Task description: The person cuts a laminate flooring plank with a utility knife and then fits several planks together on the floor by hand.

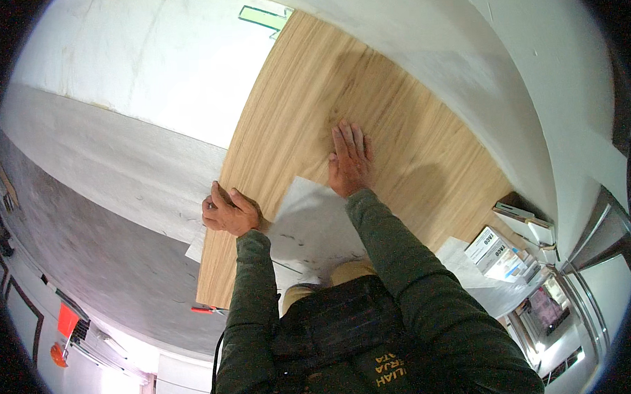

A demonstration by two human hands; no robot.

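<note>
A long wood-grain board [278, 136] runs from the far middle toward the lower left and the right. My right hand [352, 157] is pressed flat on its face, with the fingers stretched out. At the board's left edge, my left hand [231, 212] has its fingers curled around that edge. Between my forearms, a pale grey sheet-like surface [309, 218] with dark marks shows beyond the board. The shadows of my head and arms fall across the wood.
White cartons [495, 253] stand at the right beside the board. A pale wall [116, 65] rises at the far left, with a green sign-like patch [264, 18] on it. Something red [207, 310] lies by the board's lower left corner. An orange helmet-like object [58, 354] shows at lower left.
</note>
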